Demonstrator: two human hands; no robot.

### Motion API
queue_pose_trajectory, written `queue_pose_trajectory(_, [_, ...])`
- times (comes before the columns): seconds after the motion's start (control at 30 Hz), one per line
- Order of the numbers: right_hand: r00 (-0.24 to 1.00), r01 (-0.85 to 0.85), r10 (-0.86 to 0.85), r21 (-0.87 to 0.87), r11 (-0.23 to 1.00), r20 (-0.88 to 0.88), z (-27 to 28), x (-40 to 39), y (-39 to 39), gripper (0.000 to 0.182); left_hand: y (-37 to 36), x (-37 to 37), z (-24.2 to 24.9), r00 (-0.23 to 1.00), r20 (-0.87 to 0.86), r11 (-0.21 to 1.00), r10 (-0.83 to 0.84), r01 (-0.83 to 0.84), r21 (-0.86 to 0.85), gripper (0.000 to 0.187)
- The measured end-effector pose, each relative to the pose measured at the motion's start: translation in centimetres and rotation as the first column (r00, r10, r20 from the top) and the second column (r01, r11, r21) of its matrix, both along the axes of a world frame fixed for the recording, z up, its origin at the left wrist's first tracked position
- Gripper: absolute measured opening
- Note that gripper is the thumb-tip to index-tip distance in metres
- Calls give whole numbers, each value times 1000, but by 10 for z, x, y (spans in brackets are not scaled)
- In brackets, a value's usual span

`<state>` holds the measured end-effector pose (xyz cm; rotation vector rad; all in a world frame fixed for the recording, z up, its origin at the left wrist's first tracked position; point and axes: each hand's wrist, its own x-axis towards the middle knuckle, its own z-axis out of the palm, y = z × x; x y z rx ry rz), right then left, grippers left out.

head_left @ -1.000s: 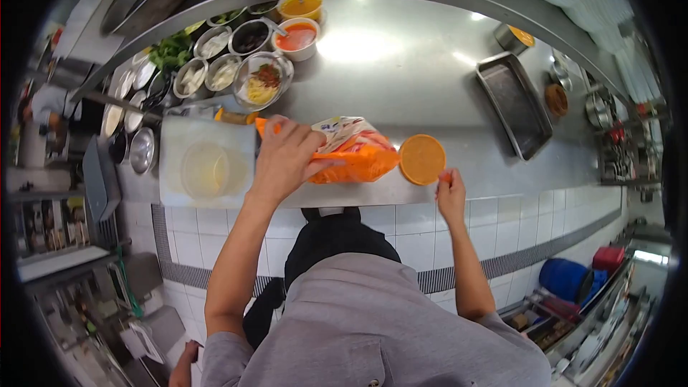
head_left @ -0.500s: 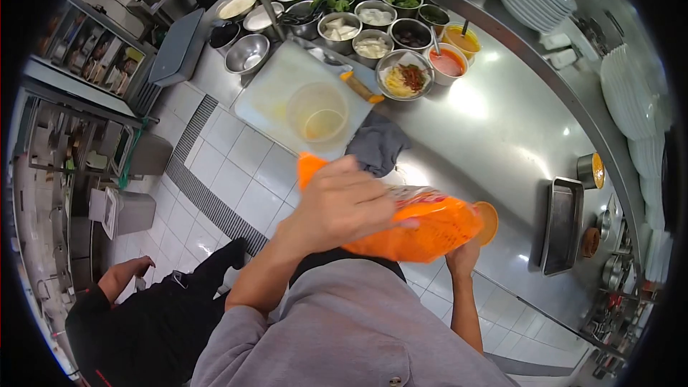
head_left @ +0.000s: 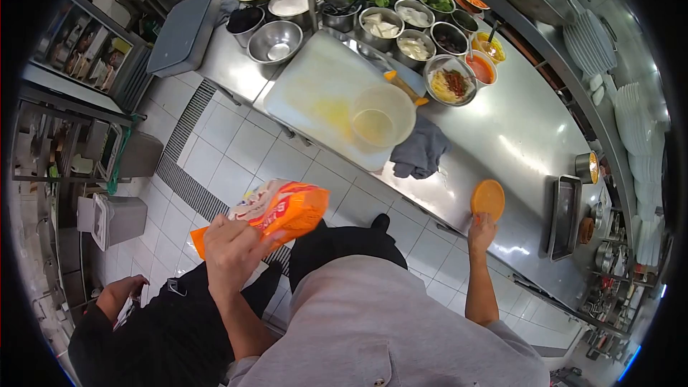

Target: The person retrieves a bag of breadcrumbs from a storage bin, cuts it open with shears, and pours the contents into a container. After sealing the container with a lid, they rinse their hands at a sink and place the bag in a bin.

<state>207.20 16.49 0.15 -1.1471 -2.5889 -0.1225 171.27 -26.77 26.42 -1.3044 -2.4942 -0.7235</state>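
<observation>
Orange bag (head_left: 290,208) gripped at eight o'clock, orange lid (head_left: 488,197) at three.
The bag is clutched in the closed left hand (head_left: 233,247), over floor tiles (head_left: 266,152); the lid's near rim is held by the half-curled right hand (head_left: 482,229), inside the bench (head_left: 512,147) edge. Steel surface is seen between cloth (head_left: 421,149) at two o'clock and tray (head_left: 565,216) at three.

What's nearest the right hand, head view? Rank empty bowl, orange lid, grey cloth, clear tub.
1. Orange lid, touching the right hand
2. Grey cloth, on the counter
3. Clear tub, on the white board
4. Empty bowl, past the board
</observation>
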Motion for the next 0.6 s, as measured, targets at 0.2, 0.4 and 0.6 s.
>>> queue_pose_trajectory(0.2, [980, 185, -197, -200, 962, -40, 10, -79, -24, 16, -65, -37, -20, 978, 37, 974, 207, -210, 87, 41])
queue_pose_trajectory(0.4, [929, -353, 234, -492, 796, -288, 54, -152, -129, 35, -97, -64, -57, 928, 128, 920, 350, -367, 140, 30])
queue_pose_trajectory(0.6, [636, -768, 475, -559, 313, -608, 80, -340, -257, 28, -117, -83, -83, 856, 280, 870, 434, -479, 116, 38])
